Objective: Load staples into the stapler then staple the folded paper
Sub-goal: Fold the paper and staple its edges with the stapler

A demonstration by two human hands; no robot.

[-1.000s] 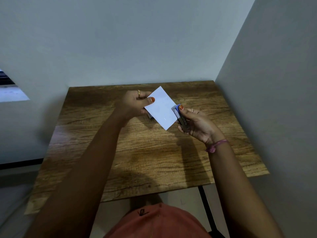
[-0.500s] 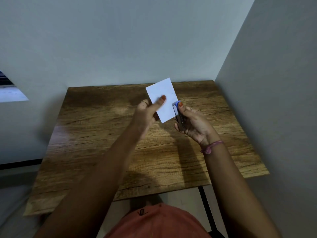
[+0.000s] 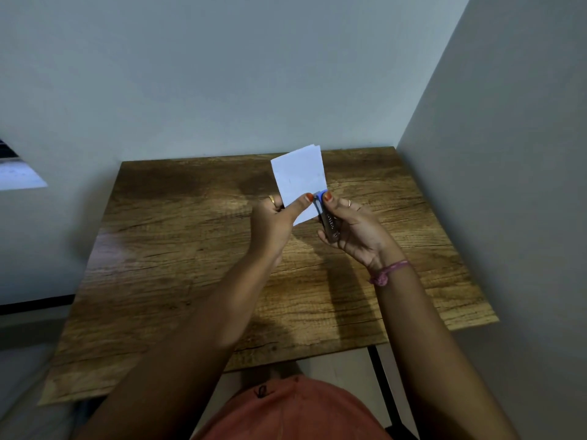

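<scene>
Folded paper: white folded paper (image 3: 298, 179) held upright above the far middle of the table, well clear of its surface; two layers show offset at the top right corner.
Stapler: small stapler (image 3: 327, 217) with a blue front end and a metal body, at the paper's lower right edge; its blue nose touches or overlaps that edge. Whether the paper sits between the stapler's arms cannot be told.
Left hand: left hand (image 3: 274, 222) pinches the paper's lower part, thumb pressed flat on the near face, remaining fingers behind the sheet. A ring shows on one finger.
Right hand: right hand (image 3: 355, 233) wraps round the stapler, thumb tip on the blue end, fingers curled beneath the body. A ring shows on one finger.
Hands, relation: close together, thumbs almost meeting at the paper's lower right edge.
Wristband: pink wristband (image 3: 389, 273) tied round the right wrist.
Table: wooden table (image 3: 178, 249) set into a corner of pale walls, beneath both hands.
Clothing: orange-red garment (image 3: 286, 414) at the lower edge of view.
</scene>
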